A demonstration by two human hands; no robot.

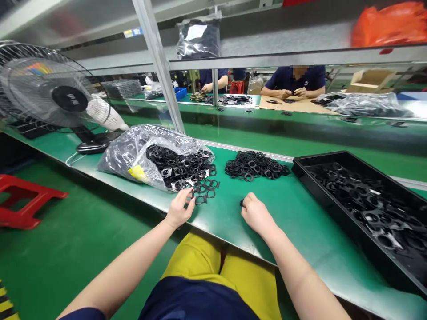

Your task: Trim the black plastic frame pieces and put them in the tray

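We rest our left hand [179,208], fingers apart, on black rings [204,190] spilling from a clear bag [128,155]. Our right hand [257,215], fingers together, pinches a small black piece [242,203]. A loose pile [256,165] lies between us and the right tray [316,158]. The yellow label [137,173] is unreadable.

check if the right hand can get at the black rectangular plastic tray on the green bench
Probably yes. The right hand rests on the green bench just left of the black rectangular plastic tray, and no object sits between them. The tray's far end looks like a longer stretch.
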